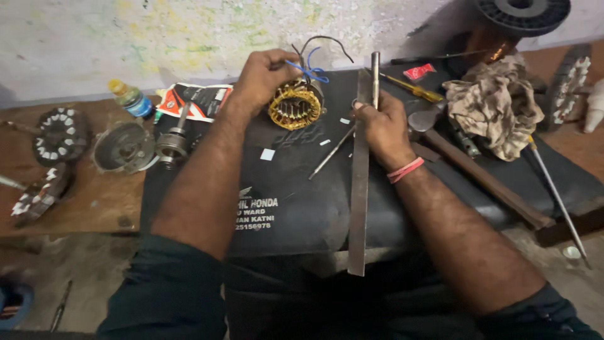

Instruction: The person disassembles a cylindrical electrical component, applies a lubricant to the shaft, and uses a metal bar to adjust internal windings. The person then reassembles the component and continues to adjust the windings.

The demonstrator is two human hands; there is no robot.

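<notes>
Closest to me, a long flat metal file lies on the black mat that covers the tabletop, and it points away from me toward the motor coil. Just past the middle of the file is my right hand. Its grip is closed around a thin metal rod, and the rod slants down to the left across the mat. A little farther, left of the file's far end, sits the motor coil, a round ring wound with gold wire, with blue and black wires sticking out of its top. My left hand is on the coil, with the grip clenched over its top left side. Right of the file lie a hammer and a crumpled rag. Far left of the coil are a small bottle and a round metal cover.
</notes>
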